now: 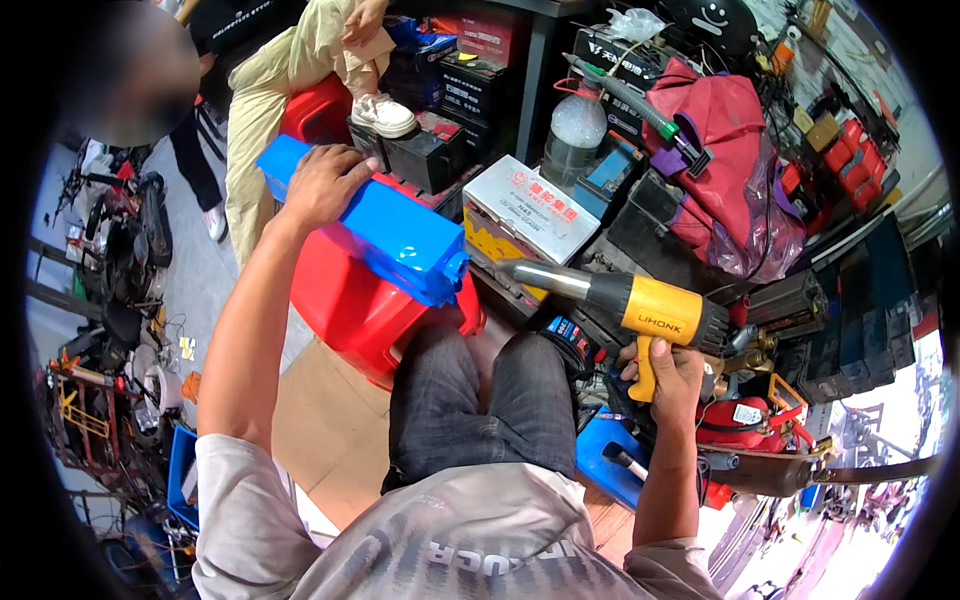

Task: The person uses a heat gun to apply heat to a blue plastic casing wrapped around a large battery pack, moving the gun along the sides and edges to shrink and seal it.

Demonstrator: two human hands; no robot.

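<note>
My right hand is closed in a firm grip, its bare forearm reaching up from below it. Well to the left of that grip and farther forward, my left hand rests palm down, fingers loosely bent, its forearm slanting back toward me. My thighs lie between.

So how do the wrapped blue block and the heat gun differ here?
The blue block is a long box shape; the heat gun is pistol-shaped, with a metal nozzle. The block is blue all over, while the gun is yellow and black. The block lies under the left hand; the gun is gripped in the right hand. Both are touched by the person.
</note>
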